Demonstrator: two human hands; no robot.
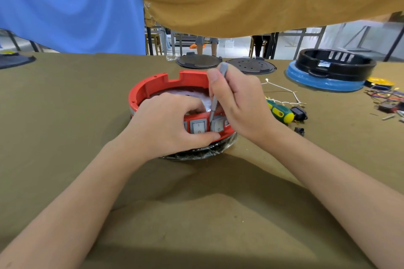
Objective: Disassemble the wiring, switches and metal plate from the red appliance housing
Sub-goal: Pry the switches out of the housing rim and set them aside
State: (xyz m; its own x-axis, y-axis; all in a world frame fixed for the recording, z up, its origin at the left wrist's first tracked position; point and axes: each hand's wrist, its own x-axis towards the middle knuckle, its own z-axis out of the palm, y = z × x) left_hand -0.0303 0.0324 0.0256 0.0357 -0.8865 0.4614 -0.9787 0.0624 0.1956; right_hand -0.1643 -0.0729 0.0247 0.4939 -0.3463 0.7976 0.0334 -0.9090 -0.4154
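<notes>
The round red housing [153, 87] sits on the olive table, open side up, with a shiny metal plate [188, 94] inside. Grey rocker switches [198, 126] sit in its near wall. My left hand [168, 122] grips that near wall, fingers curled over the rim and thumb under the switches. My right hand [238, 105] holds a thin grey screwdriver [215, 96] upright. Its tip sits at the gap between two switches. Wiring inside the housing is hidden by my hands.
A green-and-yellow screwdriver [281, 110], a loose black switch [300, 112] and white wires [284, 91] lie right of the housing. Two dark round lids [199, 61] sit behind. A black ring on a blue base [328, 74] and coloured wires [384, 96] are at far right.
</notes>
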